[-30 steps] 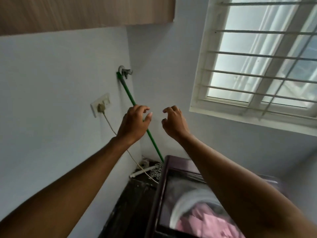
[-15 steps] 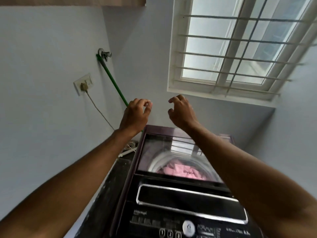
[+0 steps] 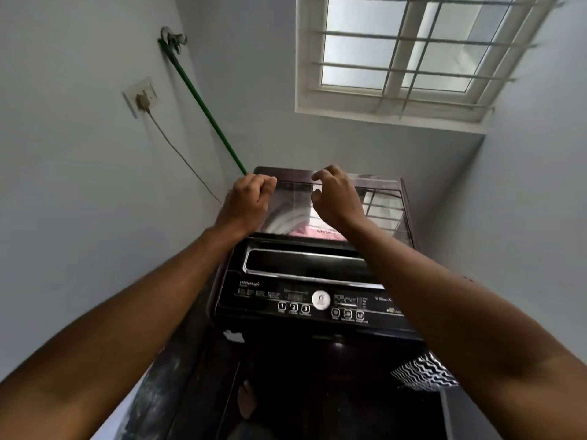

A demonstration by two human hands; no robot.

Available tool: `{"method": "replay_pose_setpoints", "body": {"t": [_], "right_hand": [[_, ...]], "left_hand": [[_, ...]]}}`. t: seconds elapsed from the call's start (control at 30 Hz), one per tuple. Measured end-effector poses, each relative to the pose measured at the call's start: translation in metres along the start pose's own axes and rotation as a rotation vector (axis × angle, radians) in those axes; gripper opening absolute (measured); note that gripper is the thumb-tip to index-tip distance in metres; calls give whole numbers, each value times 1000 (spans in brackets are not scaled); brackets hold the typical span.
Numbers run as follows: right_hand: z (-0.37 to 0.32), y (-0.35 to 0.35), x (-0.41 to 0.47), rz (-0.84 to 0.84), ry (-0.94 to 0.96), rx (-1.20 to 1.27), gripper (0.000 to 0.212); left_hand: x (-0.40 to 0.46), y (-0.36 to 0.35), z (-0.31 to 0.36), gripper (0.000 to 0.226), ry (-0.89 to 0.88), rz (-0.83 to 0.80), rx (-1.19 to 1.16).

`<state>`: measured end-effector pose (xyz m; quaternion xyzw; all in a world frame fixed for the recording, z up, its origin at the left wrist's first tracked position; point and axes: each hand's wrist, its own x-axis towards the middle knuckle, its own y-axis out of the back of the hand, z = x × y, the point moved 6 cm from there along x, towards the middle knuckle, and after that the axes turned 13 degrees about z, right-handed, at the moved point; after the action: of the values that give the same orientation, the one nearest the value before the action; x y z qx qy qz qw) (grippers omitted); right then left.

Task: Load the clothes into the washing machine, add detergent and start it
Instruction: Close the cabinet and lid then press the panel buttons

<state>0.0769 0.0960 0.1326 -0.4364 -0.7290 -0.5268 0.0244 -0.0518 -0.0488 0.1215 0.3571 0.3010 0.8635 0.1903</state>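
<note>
A dark top-load washing machine (image 3: 305, 268) stands in the corner, its control panel (image 3: 317, 303) facing me. Its glass lid (image 3: 384, 214) lies flat, and pink clothes (image 3: 301, 232) show through it inside the drum. My left hand (image 3: 247, 201) hovers over the lid's rear left part, its fingers curled into a fist with nothing visible in it. Close beside it, my right hand (image 3: 336, 201) is above the lid's middle, fingers bent like a claw and holding nothing that I can see. No detergent is in view.
A green hose (image 3: 203, 103) runs from a wall tap (image 3: 173, 39) down behind the machine. A plug sits in the wall socket (image 3: 141, 96). A barred window (image 3: 397, 52) is above. A black-and-white patterned cloth (image 3: 422, 373) lies at the machine's right; my foot (image 3: 246, 401) is below.
Both hands came down from in front of the wall to just over the lid, staying curled. My view tipped downward, bringing the control panel and floor into sight.
</note>
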Motion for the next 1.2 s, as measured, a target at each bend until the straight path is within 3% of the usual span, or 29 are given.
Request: {"method": "replay_pose_setpoints", "body": {"t": [0.27, 0.63, 0.93, 1.2], "right_hand": [[5, -27, -87, -131, -79, 42, 38], [-8, -71, -182, -379, -157, 18, 44], [-16, -95, -250, -506, -98, -150, 48], [-26, -97, -261, -540, -88, -290, 61]], "left_hand": [[-91, -20, -27, 29, -7, -235, 20], [-170, -49, -46, 51, -90, -505, 119], [-196, -65, -58, 87, -197, -504, 267], [-199, -65, -63, 78, -172, -450, 278]]}}
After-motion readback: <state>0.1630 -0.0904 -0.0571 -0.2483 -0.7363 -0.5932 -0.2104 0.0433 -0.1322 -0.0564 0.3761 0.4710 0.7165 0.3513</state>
